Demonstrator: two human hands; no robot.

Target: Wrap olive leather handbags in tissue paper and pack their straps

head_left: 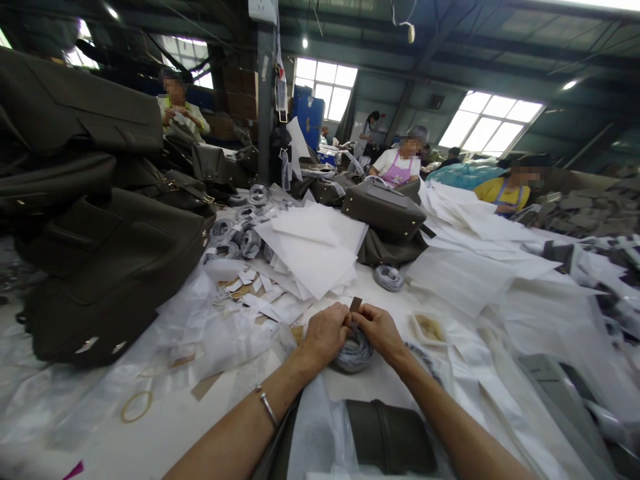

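My left hand (326, 333) and my right hand (380, 328) meet over the middle of the table, both with fingers closed. Together they pinch a small brown tab (355, 304) that sticks up between the fingertips. Under the hands lies a grey coiled strap wrapped in thin white paper (353, 353), and both hands rest on it. A silver bracelet (267, 405) sits on my left wrist. Close to me, a dark olive bag part (390, 437) lies under my forearms.
A heap of dark olive handbags (100, 267) fills the left. White tissue sheets (313, 257), more wrapped straps (240, 240) and another bag (385, 213) lie beyond my hands. A rubber band (136, 406) is near left. Several seated workers are across the table.
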